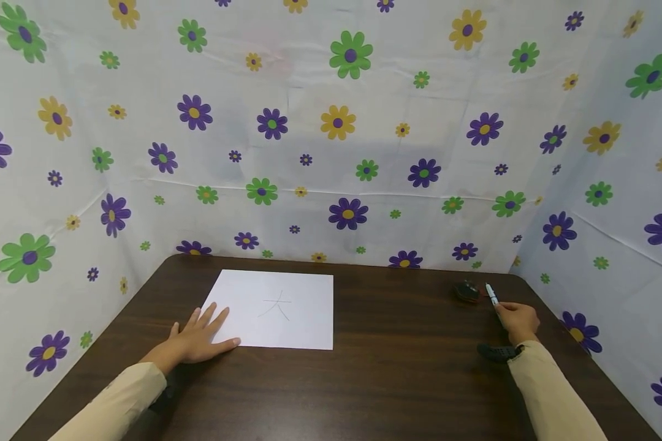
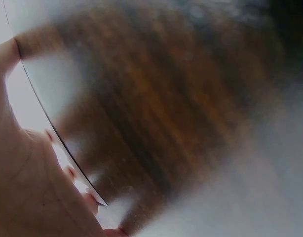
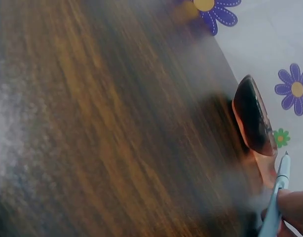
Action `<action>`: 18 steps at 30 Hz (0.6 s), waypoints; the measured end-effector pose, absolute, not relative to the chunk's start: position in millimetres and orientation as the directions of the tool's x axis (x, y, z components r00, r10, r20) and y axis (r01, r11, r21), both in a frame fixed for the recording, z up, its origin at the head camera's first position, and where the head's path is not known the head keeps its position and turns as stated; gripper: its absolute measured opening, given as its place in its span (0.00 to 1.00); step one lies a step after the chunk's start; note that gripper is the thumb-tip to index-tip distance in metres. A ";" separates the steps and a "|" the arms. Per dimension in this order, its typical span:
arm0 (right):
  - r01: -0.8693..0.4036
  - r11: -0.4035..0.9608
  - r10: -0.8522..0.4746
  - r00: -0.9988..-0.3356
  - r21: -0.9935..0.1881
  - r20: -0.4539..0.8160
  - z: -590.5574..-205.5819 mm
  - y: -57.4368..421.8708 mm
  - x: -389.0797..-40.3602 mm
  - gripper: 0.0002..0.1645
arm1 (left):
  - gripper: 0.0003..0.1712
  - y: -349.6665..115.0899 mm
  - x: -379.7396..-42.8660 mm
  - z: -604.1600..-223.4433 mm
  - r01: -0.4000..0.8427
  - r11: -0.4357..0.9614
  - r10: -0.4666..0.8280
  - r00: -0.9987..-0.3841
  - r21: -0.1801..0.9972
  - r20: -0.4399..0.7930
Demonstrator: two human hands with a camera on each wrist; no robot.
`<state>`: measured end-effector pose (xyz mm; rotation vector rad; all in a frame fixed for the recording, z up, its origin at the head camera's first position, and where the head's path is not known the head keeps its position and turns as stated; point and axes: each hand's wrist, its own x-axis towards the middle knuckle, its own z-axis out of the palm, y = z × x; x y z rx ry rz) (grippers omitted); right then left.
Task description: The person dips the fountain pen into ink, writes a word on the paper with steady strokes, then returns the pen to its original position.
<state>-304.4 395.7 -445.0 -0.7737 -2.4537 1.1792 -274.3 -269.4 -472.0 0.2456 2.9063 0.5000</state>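
A white sheet of paper (image 1: 311, 306) lies on the table, with a few thin pen strokes crossing and branching near its middle. My left hand (image 1: 200, 339) rests on the sheet's left edge, fingers spread; in the left wrist view the palm (image 2: 38, 182) borders the paper's edge. Far to the right, my right hand (image 1: 518, 321) pinches a white pen (image 1: 491, 294) between thumb and fingers. Its bare tip (image 3: 285, 155) points away from the hand in the right wrist view. Just beyond lies a dark glossy rounded object (image 1: 466, 291) with a reddish rim, its kind unclear.
The dark brown wooden table (image 1: 403, 367) carries all of this. A white flower-patterned cloth (image 1: 309, 79) hangs behind the table and along both sides. A dark strap-like band (image 1: 496, 352) is at the right wrist.
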 end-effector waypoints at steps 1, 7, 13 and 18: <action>0.336 0.516 0.595 -0.802 -0.788 0.047 -446.1 396.1 -304.3 0.24 | 0.60 -268.8 -273.3 -471.7 0.131 0.928 0.194 -0.969 0.348 -0.152; 0.331 0.514 0.614 -0.786 -0.792 0.069 -452.9 397.1 -304.7 0.23 | 0.60 -266.5 -269.3 -471.4 0.124 0.923 0.195 -0.967 0.364 -0.164; 0.336 0.488 0.630 -0.775 -0.806 0.059 -454.9 395.4 -308.3 0.24 | 0.60 -267.8 -271.4 -471.6 0.121 0.928 0.188 -0.969 0.352 -0.163; 0.338 0.475 0.630 -0.775 -0.813 0.046 -455.1 395.4 -309.2 0.26 | 0.60 -268.6 -274.7 -471.0 0.121 0.929 0.188 -0.968 0.349 -0.165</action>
